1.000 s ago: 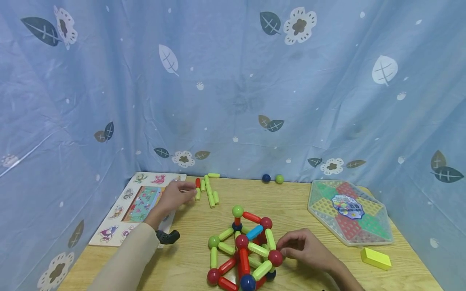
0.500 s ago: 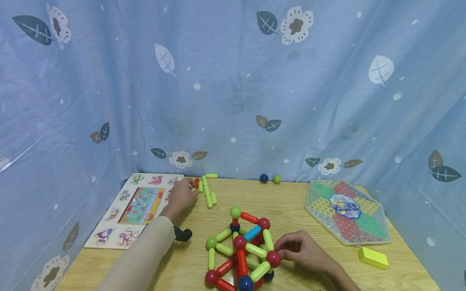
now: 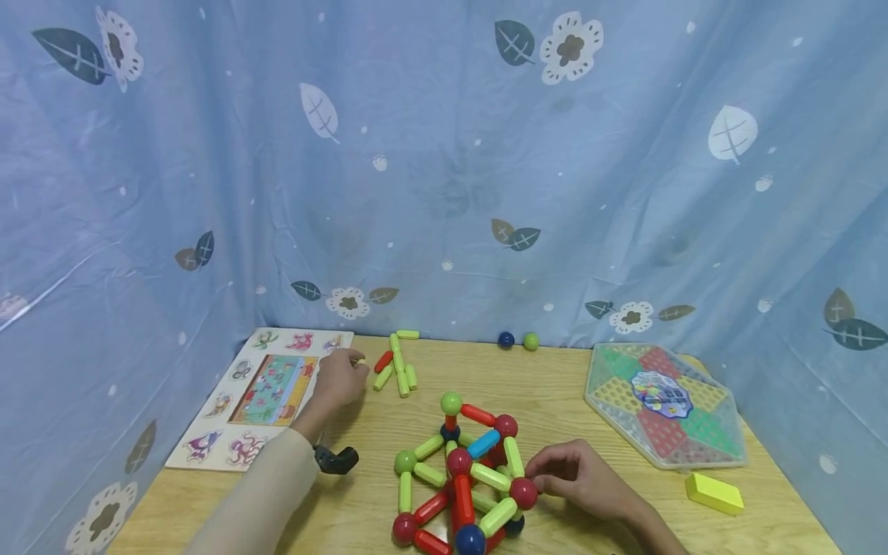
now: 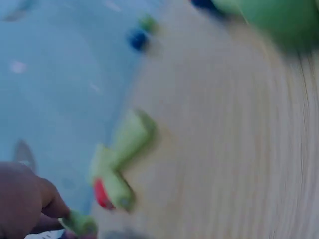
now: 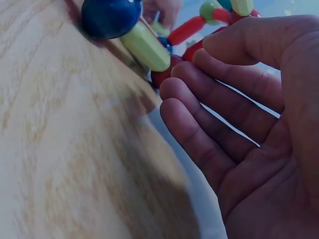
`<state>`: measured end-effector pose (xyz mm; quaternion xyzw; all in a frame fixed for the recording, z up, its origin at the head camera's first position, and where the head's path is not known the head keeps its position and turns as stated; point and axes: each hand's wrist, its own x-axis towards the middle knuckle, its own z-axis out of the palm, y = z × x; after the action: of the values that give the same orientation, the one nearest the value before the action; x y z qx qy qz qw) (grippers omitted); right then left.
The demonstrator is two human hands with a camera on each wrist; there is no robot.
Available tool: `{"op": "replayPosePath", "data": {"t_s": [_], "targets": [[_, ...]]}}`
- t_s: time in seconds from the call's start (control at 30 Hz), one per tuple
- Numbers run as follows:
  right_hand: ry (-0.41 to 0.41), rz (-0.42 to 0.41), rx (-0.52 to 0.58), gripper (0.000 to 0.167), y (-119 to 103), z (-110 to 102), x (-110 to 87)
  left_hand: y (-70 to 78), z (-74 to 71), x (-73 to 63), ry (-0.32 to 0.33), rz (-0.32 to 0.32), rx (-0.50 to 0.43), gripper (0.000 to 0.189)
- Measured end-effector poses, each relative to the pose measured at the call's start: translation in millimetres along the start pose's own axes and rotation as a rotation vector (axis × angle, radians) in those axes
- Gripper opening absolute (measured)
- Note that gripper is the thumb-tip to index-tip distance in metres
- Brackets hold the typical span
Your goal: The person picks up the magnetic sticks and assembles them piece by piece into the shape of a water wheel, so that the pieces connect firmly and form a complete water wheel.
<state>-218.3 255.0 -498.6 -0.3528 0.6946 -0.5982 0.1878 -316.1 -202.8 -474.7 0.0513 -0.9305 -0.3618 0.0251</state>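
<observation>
My left hand point(image 3: 340, 378) pinches a light green magnetic rod point(image 4: 79, 222) at the table's back left; in the head view only its tip shows. To the right of that hand lie a red rod point(image 3: 384, 361) and several loose green rods point(image 3: 398, 358). A built structure of red, green and blue rods and balls stands at the front middle. My right hand point(image 3: 579, 474) is at the structure's right side, fingers slightly bent and close to a red ball point(image 3: 523, 493). Whether the fingertips touch the structure is hard to tell.
A picture puzzle board point(image 3: 208, 408) lies at the left, partly under the left arm. At the right are a hexagonal game box point(image 3: 666, 451) and a yellow block point(image 3: 714, 493). A dark blue ball point(image 3: 506, 340) and a green ball point(image 3: 531, 341) sit by the back curtain.
The left hand has taken a green rod from the group and drawn slightly left with it. The red rod and a green rod beside it have turned askew. The right hand has stayed put.
</observation>
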Motion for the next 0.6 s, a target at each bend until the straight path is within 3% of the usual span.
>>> {"op": "replayPosePath", "data": {"t_s": [0.1,0.27,0.47,0.6], "targets": [[0.014,0.008,-0.042,0.022,-4,-2,-2.2,24.4,-16.9,-26.7,-0.092,-0.103,-0.285,0.039],[0.058,0.010,-0.127,0.021,-14,-1,-2.7,34.5,-24.4,-54.9,-0.268,-0.220,-0.706,0.043],[0.143,-0.025,-0.201,0.020,-30,-3,1.5,54.7,-20.7,-85.3,-0.433,-0.207,-0.922,0.053],[0.223,-0.069,-0.250,0.019,-37,-8,12.1,69.8,-12.1,-102.2,-0.462,-0.209,-1.011,0.058]]}}
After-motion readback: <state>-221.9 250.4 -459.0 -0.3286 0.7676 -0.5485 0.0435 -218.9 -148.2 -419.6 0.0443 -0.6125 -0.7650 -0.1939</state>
